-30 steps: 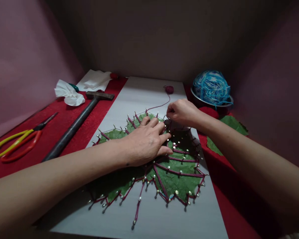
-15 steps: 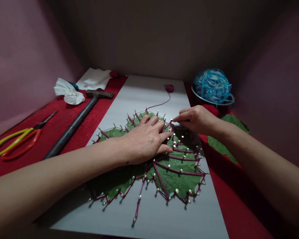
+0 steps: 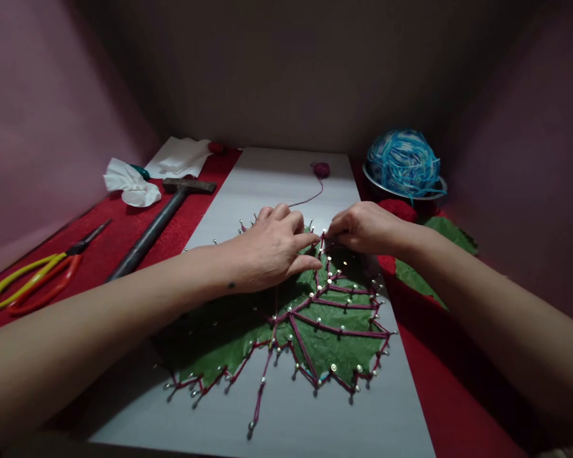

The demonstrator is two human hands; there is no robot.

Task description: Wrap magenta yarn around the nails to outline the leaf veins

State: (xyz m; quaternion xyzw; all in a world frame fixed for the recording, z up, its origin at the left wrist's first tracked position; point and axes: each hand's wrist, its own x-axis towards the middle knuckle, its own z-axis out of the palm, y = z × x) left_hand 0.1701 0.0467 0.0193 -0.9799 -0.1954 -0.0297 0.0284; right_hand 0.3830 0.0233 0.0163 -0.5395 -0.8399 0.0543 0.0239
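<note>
A large green leaf [image 3: 348, 346] lies on a white board [image 3: 353, 420], ringed by several nails. Purple yarn [image 3: 358, 331] runs between the nails along the leaf's edge and across its veins. My left hand [image 3: 277, 248] is over the leaf's upper part, fingers apart, thumb and forefinger pointing right; it hides part of the nails and yarn. With fingertips pinched, my right hand [image 3: 363, 226] is at a nail near the leaf's upper right, on the purple yarn there. From the far end of the board, a small purple yarn ball [image 3: 321, 170] trails a strand toward my left hand.
On the red cloth at left lie a hammer [image 3: 157, 226], scissors [image 3: 45, 273] with yellow and orange handles and crumpled white tissue [image 3: 131, 184]. A metal bowl [image 3: 382, 186] holding blue yarn [image 3: 403, 162] stands at right, near another leaf [image 3: 417, 280].
My left hand has lifted and shifted slightly left and up, its fingers more bent. My right fingers have drawn in closer around the nail. The whole view has shifted slightly.
</note>
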